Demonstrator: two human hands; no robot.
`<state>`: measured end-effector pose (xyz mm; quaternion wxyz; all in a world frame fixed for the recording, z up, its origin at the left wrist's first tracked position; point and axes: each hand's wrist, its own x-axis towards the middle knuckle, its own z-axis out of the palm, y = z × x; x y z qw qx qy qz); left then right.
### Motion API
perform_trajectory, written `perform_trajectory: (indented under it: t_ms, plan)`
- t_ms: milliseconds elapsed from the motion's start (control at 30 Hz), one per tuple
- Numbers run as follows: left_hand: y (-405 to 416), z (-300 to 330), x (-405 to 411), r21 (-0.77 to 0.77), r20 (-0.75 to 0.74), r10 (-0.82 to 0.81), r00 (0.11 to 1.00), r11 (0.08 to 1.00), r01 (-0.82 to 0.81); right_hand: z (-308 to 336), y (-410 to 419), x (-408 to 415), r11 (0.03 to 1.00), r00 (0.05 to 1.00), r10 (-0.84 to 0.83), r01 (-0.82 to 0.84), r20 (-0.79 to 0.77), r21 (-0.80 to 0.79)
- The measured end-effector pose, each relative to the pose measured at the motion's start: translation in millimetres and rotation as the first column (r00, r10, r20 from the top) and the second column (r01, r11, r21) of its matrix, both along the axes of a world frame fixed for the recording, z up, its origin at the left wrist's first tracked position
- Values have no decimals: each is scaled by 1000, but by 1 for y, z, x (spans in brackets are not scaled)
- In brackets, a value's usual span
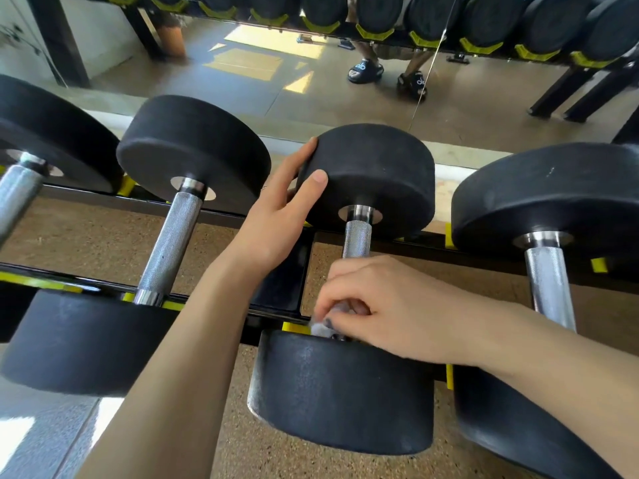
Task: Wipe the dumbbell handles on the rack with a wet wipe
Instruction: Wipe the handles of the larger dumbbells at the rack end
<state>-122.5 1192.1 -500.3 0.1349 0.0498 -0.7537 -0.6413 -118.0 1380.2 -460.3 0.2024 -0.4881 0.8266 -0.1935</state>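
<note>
Two bare forearms reach in from the bottom edge toward a dumbbell (349, 288) lying across the rack (103, 202), its near head closest to the camera and its far head by the rack's back rail. At the near end of the handle (357, 238), the right hand (373, 309) is curled with fingertips pressed together, pinching a crumpled grey wipe (323, 329) against the metal just beside the near head; this looks like the grip for rubbing the last stretch of the knurled bar. Spread open, the left hand (281, 216) lies flat against the side of the far head, thumb on its face, probably to keep the weight from rolling while the other hand scrubs. Only the far part of the handle shows bare; the rest is hidden under the right hand. Neighbouring dumbbells sit on both sides: one to the left (173, 236), well apart, its handle fully exposed, and one to the right (549, 281), nearer, its handle just beyond the right wrist. Little space is left between the heads for the wiping hand. Behind the rack a mirror (242, 74) reflects the floor and another row of weights.
</note>
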Motion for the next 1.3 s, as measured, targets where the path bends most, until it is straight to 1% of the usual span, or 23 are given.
perform_trajectory:
  t_ms: [100,167,267,400,467,533,600,667,767,867,967,1100,1167,1233,1300]
  plan:
    - [0,-1,0,-6,-1,-3,1000,1000,3,-2,-4,-8,994,996,89,-90,14,62]
    - [0,-1,-1,-11,-5,2,1000,1000,-3,-1,-2,-10,990,993,112,-114,39,78]
    - [0,-3,-1,-17,-15,3,1000,1000,-3,-1,3,-10,986,991,113,-121,68,116]
    - [0,-2,0,-8,-16,6,1000,1000,-6,2,16,-12,990,994,55,-66,90,126]
    - [-1,-3,0,-4,-14,-3,1000,1000,3,2,24,-16,980,996,28,-44,81,195]
    - [-1,-3,0,-3,-11,-10,1000,1000,10,-1,30,-19,947,998,17,-36,62,320]
    - [-1,-3,0,-1,-12,-12,1000,1000,12,-3,29,-20,929,993,-11,-35,121,368]
    - [-1,-3,0,1,-13,-18,1000,1000,18,-2,26,-20,933,980,-36,-38,198,358]
    - [-1,-3,0,4,-15,-22,1000,1000,22,0,25,-21,935,960,-65,-37,273,352]
    - [-1,-4,-1,5,-24,-26,999,1000,26,4,28,-20,961,935,-86,-13,343,277]
    - [-2,-5,-2,10,-22,-30,999,1000,30,6,29,-21,977,935,-76,-1,348,214]
    - [-2,-7,-3,3,-35,-25,999,1000,25,11,25,-16,997,920,-38,11,390,71]
    - [-1,-7,-3,3,-32,-22,999,1000,22,11,19,-9,1000,927,0,-10,375,26]
    - [-1,-6,-3,6,-30,-21,999,1000,21,9,13,-4,999,962,36,-46,272,29]
    - [-2,-5,-2,2,-25,-24,999,1000,24,6,8,-3,995,983,57,-70,173,68]
